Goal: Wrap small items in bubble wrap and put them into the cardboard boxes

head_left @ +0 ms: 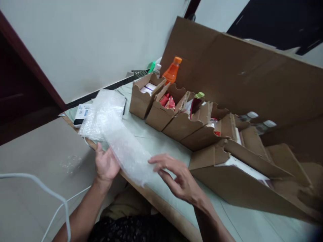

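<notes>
A long sheet of clear bubble wrap (128, 148) runs slantwise from a bubble-wrap pile (101, 104) toward the table's front edge. My left hand (108, 163) is palm up at the sheet's left edge, thumb spread away, with its other fingers partly hidden by the wrap. On the other side, my right hand (174, 174) has its fingers apart and slightly bent. Its index fingertip is at the sheet's right edge; whether it touches cannot be made out. Neither hand visibly grips the plastic.
Several cardboard bins (161, 116) with packets stand in a row before a tall cardboard panel (227, 67). An orange bottle (172, 70) is behind them. A white box with blue print (82, 112) lies by the pile. A white cable (37, 183) hangs at left.
</notes>
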### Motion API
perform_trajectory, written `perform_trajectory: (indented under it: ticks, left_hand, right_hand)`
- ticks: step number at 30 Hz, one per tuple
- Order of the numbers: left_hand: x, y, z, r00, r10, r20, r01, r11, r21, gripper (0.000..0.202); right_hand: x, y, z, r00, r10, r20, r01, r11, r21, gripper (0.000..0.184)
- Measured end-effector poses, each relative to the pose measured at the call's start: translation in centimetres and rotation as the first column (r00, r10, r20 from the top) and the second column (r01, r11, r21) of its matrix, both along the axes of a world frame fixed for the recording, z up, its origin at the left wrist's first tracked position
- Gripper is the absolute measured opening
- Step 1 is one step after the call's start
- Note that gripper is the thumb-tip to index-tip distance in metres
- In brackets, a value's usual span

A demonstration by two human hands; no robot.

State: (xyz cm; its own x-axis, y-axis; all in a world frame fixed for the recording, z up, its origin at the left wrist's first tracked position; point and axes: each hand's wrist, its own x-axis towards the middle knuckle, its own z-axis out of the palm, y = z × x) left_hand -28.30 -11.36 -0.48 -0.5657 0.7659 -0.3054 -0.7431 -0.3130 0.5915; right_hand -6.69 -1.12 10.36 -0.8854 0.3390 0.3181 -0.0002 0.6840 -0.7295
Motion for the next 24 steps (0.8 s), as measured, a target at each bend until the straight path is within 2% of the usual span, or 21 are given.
perform_trajectory:
  ticks: [2, 4, 6, 8, 11, 13, 15, 17, 18, 20, 21, 22, 24]
  left_hand:
    - [-0.4, 0.0, -0.5, 0.999, 0.004, -0.053, -0.008, 0.997, -0.077, 0.053]
    - [0.3, 0.1, -1.1, 0.995, -0.002, -0.101, -0.015, 0.987, -0.161, 0.036]
    - [2.0, 0.6, -1.3, 0.991, -0.044, -0.128, 0.017, 0.979, -0.203, 0.04]
    - [4.3, 1.6, -0.8, 0.976, -0.138, -0.168, 0.108, 0.979, -0.174, 0.043]
    - [7.9, 4.5, 0.8, 0.892, -0.335, -0.303, 0.319, 0.942, -0.102, 0.049]
    - [9.6, 7.2, 1.7, 0.792, -0.435, -0.428, 0.411, 0.899, -0.152, 0.059]
    - [10.6, 9.4, 1.9, 0.703, -0.473, -0.532, 0.395, 0.881, -0.262, 0.072]
    - [10.6, 9.9, 1.5, 0.665, -0.455, -0.592, 0.304, 0.889, -0.342, 0.084]
    - [10.3, 9.4, 1.2, 0.652, -0.435, -0.621, 0.263, 0.898, -0.353, 0.088]
    - [9.2, 6.8, 0.4, 0.596, -0.412, -0.689, 0.248, 0.911, -0.33, 0.088]
    - [8.6, 4.9, 0.2, 0.549, -0.414, -0.726, 0.295, 0.909, -0.295, 0.084]
    - [8.1, 2.9, 0.0, 0.505, -0.442, -0.741, 0.39, 0.883, -0.261, 0.077]
    - [7.8, -0.8, 0.2, 0.427, -0.511, -0.746, 0.54, 0.806, -0.244, 0.079]
  right_hand:
    - [4.5, -1.8, -0.7, 0.997, -0.047, 0.068, 0.051, 0.997, -0.058, 0.02]
    - [8.5, -3.6, -1.6, 0.985, -0.123, 0.118, 0.136, 0.985, -0.104, 0.02]
    - [11.8, -5.4, -2.5, 0.971, -0.197, 0.137, 0.216, 0.966, -0.14, 0.02]
    - [14.3, -6.9, -3.2, 0.961, -0.242, 0.13, 0.263, 0.949, -0.174, 0.021]
    - [16.4, -8.5, -3.6, 0.948, -0.298, 0.108, 0.315, 0.924, -0.217, 0.022]
    - [16.7, -9.1, -3.9, 0.934, -0.342, 0.105, 0.358, 0.9, -0.25, 0.022]
    - [16.5, -9.3, -4.4, 0.913, -0.39, 0.116, 0.407, 0.867, -0.287, 0.021]
    - [16.0, -9.3, -5.2, 0.883, -0.445, 0.148, 0.468, 0.824, -0.319, 0.02]
    - [15.7, -9.2, -5.6, 0.867, -0.468, 0.171, 0.498, 0.8, -0.335, 0.02]
    - [15.1, -8.9, -6.1, 0.842, -0.494, 0.217, 0.539, 0.757, -0.37, 0.018]
    - [14.8, -8.7, -6.2, 0.838, -0.494, 0.231, 0.545, 0.744, -0.388, 0.018]
    - [14.4, -8.4, -6.2, 0.839, -0.491, 0.234, 0.543, 0.737, -0.403, 0.017]
    - [13.4, -7.4, -6.4, 0.848, -0.48, 0.223, 0.528, 0.741, -0.415, 0.014]
